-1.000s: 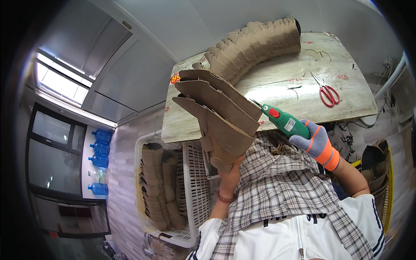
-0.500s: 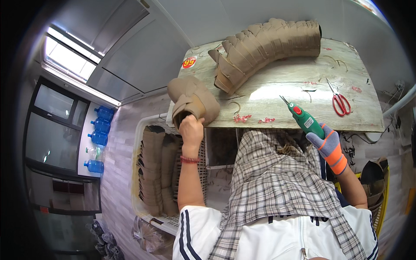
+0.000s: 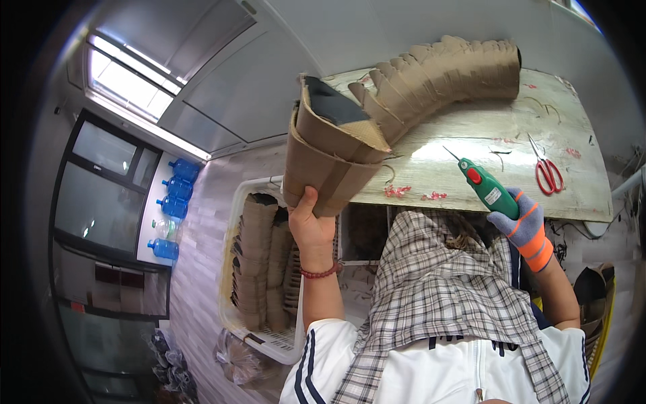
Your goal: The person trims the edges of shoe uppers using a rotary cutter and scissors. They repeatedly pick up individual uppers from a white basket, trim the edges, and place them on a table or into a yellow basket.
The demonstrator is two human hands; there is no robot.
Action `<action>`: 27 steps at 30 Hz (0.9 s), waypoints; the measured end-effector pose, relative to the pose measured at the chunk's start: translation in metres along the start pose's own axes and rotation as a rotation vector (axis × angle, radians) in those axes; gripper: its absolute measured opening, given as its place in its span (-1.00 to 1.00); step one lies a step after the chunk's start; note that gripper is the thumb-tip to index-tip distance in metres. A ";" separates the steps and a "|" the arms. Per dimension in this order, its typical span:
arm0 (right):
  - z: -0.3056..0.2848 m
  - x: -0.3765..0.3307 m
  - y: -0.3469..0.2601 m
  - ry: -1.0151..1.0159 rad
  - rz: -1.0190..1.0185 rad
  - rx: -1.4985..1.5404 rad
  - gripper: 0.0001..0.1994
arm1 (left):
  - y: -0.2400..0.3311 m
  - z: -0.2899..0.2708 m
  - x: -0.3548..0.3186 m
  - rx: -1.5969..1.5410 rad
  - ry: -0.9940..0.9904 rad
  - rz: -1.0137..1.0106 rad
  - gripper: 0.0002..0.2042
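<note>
My bare left hand (image 3: pixel 312 225) grips a short nested stack of brown shoe uppers (image 3: pixel 330 168) with dark lining, held tilted over the table's left end. The thumb presses on its outer face; some fingers are hidden behind it. My right hand (image 3: pixel 525 229), in a grey and orange glove, is wrapped round a green power hand tool (image 3: pixel 492 194) with a red button and a thin metal tip. The tip points up and left over the table's front part. A long curved row of nested brown uppers (image 3: pixel 457 77) lies along the back of the table.
Red-handled scissors (image 3: pixel 548 176) lie on the worn wooden table (image 3: pixel 579 145), among scattered thread scraps. A white basket (image 3: pixel 274 349) with stacked brown uppers stands at the lower left. At the right is a yellow basket (image 3: pixel 610 322) with dark pieces. Blue water bottles (image 3: pixel 176 188) line the far left.
My left hand has turned and raised the uppers, so their open, dark-lined end now faces up and right. My right hand still holds the green tool. The whole view has shifted slightly.
</note>
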State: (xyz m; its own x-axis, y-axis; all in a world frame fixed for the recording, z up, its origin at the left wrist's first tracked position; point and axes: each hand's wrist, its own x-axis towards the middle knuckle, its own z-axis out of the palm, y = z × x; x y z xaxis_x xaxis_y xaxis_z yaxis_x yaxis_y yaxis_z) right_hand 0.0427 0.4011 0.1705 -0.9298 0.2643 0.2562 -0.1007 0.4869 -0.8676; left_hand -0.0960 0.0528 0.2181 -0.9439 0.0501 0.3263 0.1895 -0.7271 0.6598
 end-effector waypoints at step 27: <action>-0.029 -0.029 0.029 0.150 -0.360 -0.395 -0.45 | 0.022 0.020 -0.019 0.054 0.172 -0.202 -0.58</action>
State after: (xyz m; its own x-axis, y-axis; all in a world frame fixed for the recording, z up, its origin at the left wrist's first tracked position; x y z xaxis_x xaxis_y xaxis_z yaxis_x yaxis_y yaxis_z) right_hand 0.0771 0.4318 0.1506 -0.7975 0.1255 0.5901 -0.2354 0.8358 -0.4959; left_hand -0.0681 0.0493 0.2400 -0.9952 0.0699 0.0678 0.0027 -0.6761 0.7368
